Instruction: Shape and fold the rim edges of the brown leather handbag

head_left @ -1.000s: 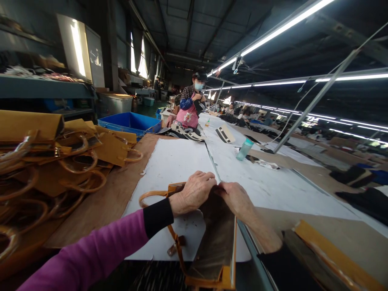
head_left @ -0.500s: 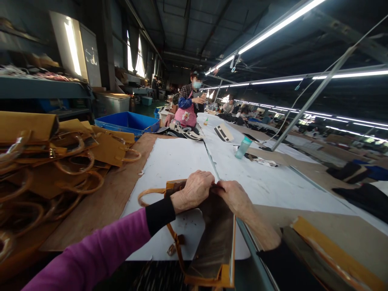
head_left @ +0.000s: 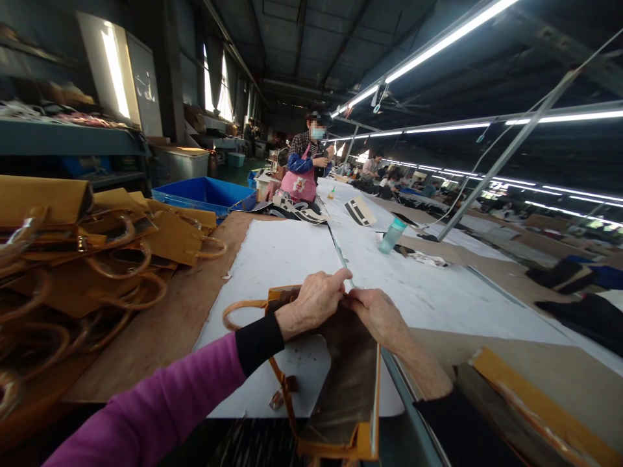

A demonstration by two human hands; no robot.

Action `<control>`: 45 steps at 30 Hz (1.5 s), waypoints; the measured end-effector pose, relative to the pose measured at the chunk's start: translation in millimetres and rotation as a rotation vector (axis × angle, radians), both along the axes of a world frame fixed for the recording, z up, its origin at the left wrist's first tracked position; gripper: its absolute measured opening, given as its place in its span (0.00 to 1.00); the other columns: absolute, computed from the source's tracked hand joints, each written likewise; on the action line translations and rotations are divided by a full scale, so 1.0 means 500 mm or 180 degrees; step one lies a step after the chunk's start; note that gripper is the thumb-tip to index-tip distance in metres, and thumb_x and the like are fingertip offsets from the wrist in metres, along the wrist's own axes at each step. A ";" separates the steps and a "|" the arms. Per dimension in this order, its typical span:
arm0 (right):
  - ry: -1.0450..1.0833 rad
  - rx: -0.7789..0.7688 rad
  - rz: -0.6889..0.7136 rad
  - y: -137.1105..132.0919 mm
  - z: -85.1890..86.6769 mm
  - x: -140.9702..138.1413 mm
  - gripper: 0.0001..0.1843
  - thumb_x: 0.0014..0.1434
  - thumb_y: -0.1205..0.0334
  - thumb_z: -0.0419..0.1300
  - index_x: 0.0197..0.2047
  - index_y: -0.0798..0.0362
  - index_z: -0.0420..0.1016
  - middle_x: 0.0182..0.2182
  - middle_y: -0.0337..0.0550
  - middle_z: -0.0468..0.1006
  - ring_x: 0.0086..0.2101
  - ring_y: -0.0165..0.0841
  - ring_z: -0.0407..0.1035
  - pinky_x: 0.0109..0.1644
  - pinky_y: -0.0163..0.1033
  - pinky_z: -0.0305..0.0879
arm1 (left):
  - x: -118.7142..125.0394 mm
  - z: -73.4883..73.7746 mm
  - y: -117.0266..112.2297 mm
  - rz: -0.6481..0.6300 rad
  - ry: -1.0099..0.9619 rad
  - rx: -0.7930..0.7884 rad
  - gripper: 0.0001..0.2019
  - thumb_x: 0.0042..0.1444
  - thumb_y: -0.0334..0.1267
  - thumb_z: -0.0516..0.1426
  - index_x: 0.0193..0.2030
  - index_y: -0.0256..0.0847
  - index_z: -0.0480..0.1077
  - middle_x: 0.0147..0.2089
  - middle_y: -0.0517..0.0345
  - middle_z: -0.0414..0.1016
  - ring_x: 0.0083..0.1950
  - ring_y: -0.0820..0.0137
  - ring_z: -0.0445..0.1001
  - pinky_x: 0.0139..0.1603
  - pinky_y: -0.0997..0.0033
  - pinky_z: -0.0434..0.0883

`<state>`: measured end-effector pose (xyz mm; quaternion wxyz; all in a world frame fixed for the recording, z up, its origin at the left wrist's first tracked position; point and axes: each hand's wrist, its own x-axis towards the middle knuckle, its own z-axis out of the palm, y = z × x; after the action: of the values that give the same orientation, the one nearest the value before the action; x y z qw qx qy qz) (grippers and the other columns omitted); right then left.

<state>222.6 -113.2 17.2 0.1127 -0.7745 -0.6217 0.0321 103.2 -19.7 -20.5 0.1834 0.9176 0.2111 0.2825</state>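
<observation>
Two hands stay closed on the bag (head_left: 348, 383) at its 12 o'clock edge: left hand (head_left: 314, 305) now extends its fingers slightly, right hand (head_left: 379, 318) unmoved; bag unshifted on worktop (head_left: 287, 253).

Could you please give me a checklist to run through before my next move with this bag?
1. Grip: the left hand and the right hand both hold the bag at its far edge: ok.
2. Support: the bag's near end reaches past the white sheet: not ok.
3. The handle lies loose on the sheet, beside the left hand: ok.
4. The bottle stands far beyond the hands: ok.
5. The pile of bags sits apart, to the left: ok.
6. What is pinched at that edge: hidden, cannot tell.
</observation>
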 end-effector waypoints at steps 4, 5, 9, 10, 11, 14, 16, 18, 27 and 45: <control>-0.0004 -0.0047 -0.0037 0.001 -0.001 0.002 0.14 0.60 0.58 0.49 0.28 0.50 0.72 0.25 0.39 0.72 0.32 0.32 0.66 0.34 0.35 0.53 | 0.012 0.005 0.008 -0.0013 -0.0120 -0.0312 0.23 0.49 0.27 0.51 0.54 0.46 0.61 0.35 0.64 0.76 0.36 0.69 0.72 0.39 0.72 0.67; -0.0010 -0.0066 -0.0067 0.003 -0.001 0.001 0.15 0.60 0.58 0.48 0.28 0.50 0.72 0.25 0.39 0.72 0.32 0.32 0.66 0.34 0.35 0.53 | 0.014 0.007 0.010 -0.0017 -0.0144 -0.0395 0.24 0.48 0.26 0.51 0.53 0.46 0.62 0.34 0.65 0.76 0.35 0.70 0.72 0.37 0.72 0.66; -0.0041 -0.0186 -0.0287 0.005 -0.001 -0.007 0.12 0.59 0.58 0.50 0.32 0.50 0.73 0.30 0.42 0.74 0.35 0.35 0.67 0.33 0.36 0.52 | 0.018 0.012 0.015 -0.0050 -0.0267 -0.0565 0.23 0.44 0.25 0.51 0.49 0.46 0.65 0.32 0.66 0.76 0.33 0.71 0.72 0.34 0.73 0.64; -0.0047 -0.0232 -0.0364 0.004 -0.001 -0.010 0.09 0.57 0.58 0.52 0.34 0.49 0.73 0.31 0.42 0.75 0.35 0.36 0.68 0.33 0.36 0.51 | 0.018 0.012 0.015 -0.0070 -0.0286 -0.0585 0.23 0.43 0.25 0.51 0.48 0.46 0.66 0.32 0.66 0.76 0.33 0.71 0.72 0.34 0.73 0.64; -0.0045 -0.0280 -0.0439 0.001 0.000 -0.013 0.07 0.55 0.59 0.55 0.35 0.49 0.73 0.32 0.42 0.75 0.35 0.36 0.68 0.32 0.36 0.50 | 0.018 0.012 0.015 -0.0090 -0.0296 -0.0603 0.23 0.43 0.25 0.51 0.48 0.46 0.66 0.32 0.66 0.76 0.33 0.71 0.72 0.34 0.73 0.64; 0.0024 -0.0397 -0.0596 -0.012 0.001 -0.017 0.07 0.49 0.61 0.59 0.34 0.49 0.72 0.29 0.39 0.74 0.31 0.34 0.67 0.29 0.35 0.49 | 0.019 0.010 0.014 -0.0152 -0.0291 -0.0594 0.23 0.43 0.26 0.51 0.48 0.45 0.66 0.32 0.65 0.75 0.34 0.71 0.71 0.35 0.73 0.64; 0.0073 -0.0394 -0.0661 -0.021 0.002 -0.017 0.04 0.51 0.61 0.57 0.31 0.49 0.72 0.26 0.37 0.72 0.29 0.32 0.65 0.29 0.34 0.49 | 0.021 0.008 0.012 -0.0178 -0.0285 -0.0533 0.23 0.43 0.26 0.51 0.49 0.45 0.66 0.32 0.64 0.75 0.34 0.70 0.71 0.36 0.73 0.64; 0.0085 -0.0334 -0.0693 -0.026 0.002 -0.015 0.07 0.54 0.61 0.54 0.28 0.50 0.72 0.24 0.38 0.71 0.28 0.31 0.64 0.29 0.35 0.49 | 0.022 0.007 0.009 -0.0179 -0.0274 -0.0506 0.24 0.43 0.26 0.51 0.49 0.46 0.66 0.31 0.64 0.75 0.34 0.70 0.71 0.36 0.73 0.64; 0.0166 -0.0248 -0.0530 -0.012 -0.006 0.010 0.12 0.57 0.60 0.50 0.27 0.51 0.72 0.24 0.41 0.71 0.31 0.35 0.65 0.32 0.37 0.50 | 0.032 0.011 0.006 -0.0041 -0.0159 -0.0586 0.23 0.44 0.26 0.51 0.48 0.47 0.68 0.32 0.64 0.75 0.35 0.69 0.72 0.36 0.72 0.64; 0.0742 -0.0218 -0.0025 -0.002 -0.017 0.005 0.09 0.53 0.59 0.51 0.32 0.50 0.71 0.27 0.36 0.73 0.32 0.33 0.66 0.36 0.35 0.56 | -0.138 -0.011 -0.006 0.0311 0.0231 0.1011 0.08 0.55 0.24 0.49 0.35 0.39 0.65 0.39 0.56 0.71 0.41 0.66 0.65 0.45 0.65 0.62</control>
<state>225.1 -114.1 8.6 0.1577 -0.7713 -0.5999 0.1427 34.3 -22.8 -26.1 0.0145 0.9333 0.2146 0.2876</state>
